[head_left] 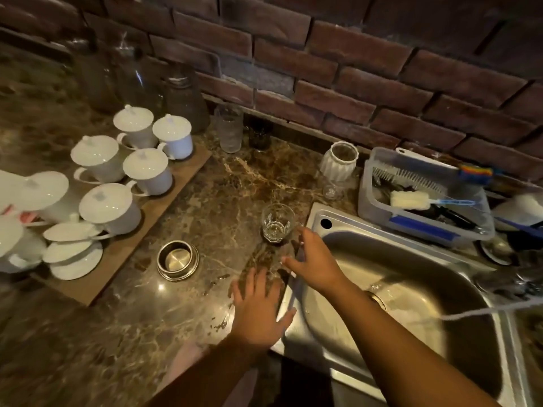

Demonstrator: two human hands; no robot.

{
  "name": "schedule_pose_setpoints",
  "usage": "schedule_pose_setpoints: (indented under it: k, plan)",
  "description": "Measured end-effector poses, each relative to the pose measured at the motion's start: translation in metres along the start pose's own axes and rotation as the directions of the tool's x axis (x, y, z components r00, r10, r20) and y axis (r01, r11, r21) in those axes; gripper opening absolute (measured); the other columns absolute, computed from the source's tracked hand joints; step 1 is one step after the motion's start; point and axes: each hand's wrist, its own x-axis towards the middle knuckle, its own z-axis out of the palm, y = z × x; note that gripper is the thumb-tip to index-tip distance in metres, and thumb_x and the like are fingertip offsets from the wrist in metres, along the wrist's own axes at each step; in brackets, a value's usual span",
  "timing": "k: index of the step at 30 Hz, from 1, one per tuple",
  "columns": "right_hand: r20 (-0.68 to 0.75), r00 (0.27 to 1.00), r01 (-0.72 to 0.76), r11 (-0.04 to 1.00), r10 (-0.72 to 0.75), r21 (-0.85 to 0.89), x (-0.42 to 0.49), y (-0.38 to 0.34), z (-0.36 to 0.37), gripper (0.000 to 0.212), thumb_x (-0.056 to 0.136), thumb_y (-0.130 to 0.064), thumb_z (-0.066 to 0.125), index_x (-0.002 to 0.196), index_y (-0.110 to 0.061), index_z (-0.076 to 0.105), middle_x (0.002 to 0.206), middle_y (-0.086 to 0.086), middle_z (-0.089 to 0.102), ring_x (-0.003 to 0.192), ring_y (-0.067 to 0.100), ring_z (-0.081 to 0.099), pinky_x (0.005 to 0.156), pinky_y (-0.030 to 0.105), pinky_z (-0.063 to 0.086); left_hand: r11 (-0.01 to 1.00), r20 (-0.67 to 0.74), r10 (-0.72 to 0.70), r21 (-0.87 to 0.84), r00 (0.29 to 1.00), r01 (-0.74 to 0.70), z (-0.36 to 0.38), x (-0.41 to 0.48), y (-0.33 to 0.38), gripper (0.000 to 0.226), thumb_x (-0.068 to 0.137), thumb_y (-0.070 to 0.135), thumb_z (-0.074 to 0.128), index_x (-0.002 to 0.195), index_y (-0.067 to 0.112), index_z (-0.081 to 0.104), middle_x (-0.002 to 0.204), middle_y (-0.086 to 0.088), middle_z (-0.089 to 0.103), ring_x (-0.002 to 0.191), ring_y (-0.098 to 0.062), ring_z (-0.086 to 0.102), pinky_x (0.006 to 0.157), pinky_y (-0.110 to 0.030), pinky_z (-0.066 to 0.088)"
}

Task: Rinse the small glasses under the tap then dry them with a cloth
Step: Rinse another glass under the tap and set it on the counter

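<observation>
Glass [277, 221] stood on worktop [205, 215] by sink [346, 223]; pick-up for rinsing in hand; right grip [311, 259] spread beside it, left grip [258, 306] flat, fingers apart; next, judged: clasp glass.

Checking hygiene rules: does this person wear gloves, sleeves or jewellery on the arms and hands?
No gloves: the left hand and right hand are bare. The left forearm and right forearm show no sleeve, watch or bracelet. No ring shows, though motion blur could hide a thin one.
</observation>
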Motion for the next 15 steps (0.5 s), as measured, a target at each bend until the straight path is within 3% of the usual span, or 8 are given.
schedule_pose_setpoints:
  k: [3, 7, 12, 15]
  plan:
    - [-0.018, 1.0, -0.01, 0.998, 0.011, 0.066, 0.023, -0.005, 0.001, 0.094, 0.077, -0.033, 0.083, 0.152, -0.018, 0.03, 0.146, 0.012, 0.044, 0.137, 0.025, 0.044, 0.114, 0.037, 0.038, 0.998, -0.038, 0.056, -0.011, 0.998, -0.056, 0.019, -0.001, 0.0, 0.074, 0.078, 0.067, 0.055, 0.134, 0.02, 0.062, 0.147, -0.02, 0.053, 0.137, -0.046, 0.046, 0.111, -0.069, 0.022]
    - [-0.009, 1.0, 0.01, 0.991, -0.009, 0.136, 0.046, -0.007, 0.006, 0.117, 0.076, -0.033, 0.085, 0.159, -0.016, 0.004, 0.164, 0.011, 0.021, 0.151, 0.023, 0.022, 0.118, 0.028, 0.02, 0.999, -0.059, 0.04, 0.029, 0.997, -0.039, 0.026, -0.002, 0.0, 0.086, 0.074, 0.065, 0.058, 0.148, 0.022, 0.046, 0.154, -0.022, 0.043, 0.143, -0.047, 0.036, 0.112, -0.073, 0.02]
    - [-0.013, 1.0, 0.014, 0.984, -0.012, 0.18, 0.06, -0.004, 0.016, 0.114, 0.078, -0.033, 0.084, 0.159, -0.02, 0.006, 0.166, 0.007, 0.02, 0.151, 0.021, 0.022, 0.119, 0.031, 0.022, 0.995, -0.041, 0.035, 0.093, 0.999, -0.031, 0.03, -0.002, 0.003, 0.082, 0.082, 0.059, 0.05, 0.153, 0.019, 0.035, 0.16, -0.024, 0.031, 0.147, -0.048, 0.027, 0.112, -0.074, 0.019]
    - [-0.033, 0.999, -0.013, 0.965, 0.023, 0.261, 0.063, -0.007, 0.019, 0.104, 0.077, -0.026, 0.085, 0.156, -0.02, 0.019, 0.156, 0.006, 0.04, 0.143, 0.019, 0.038, 0.114, 0.03, 0.032, 0.994, -0.038, 0.024, 0.106, 0.999, -0.019, 0.031, -0.001, 0.003, 0.083, 0.083, 0.058, 0.05, 0.154, 0.019, 0.032, 0.161, -0.024, 0.029, 0.147, -0.049, 0.025, 0.112, -0.074, 0.017]
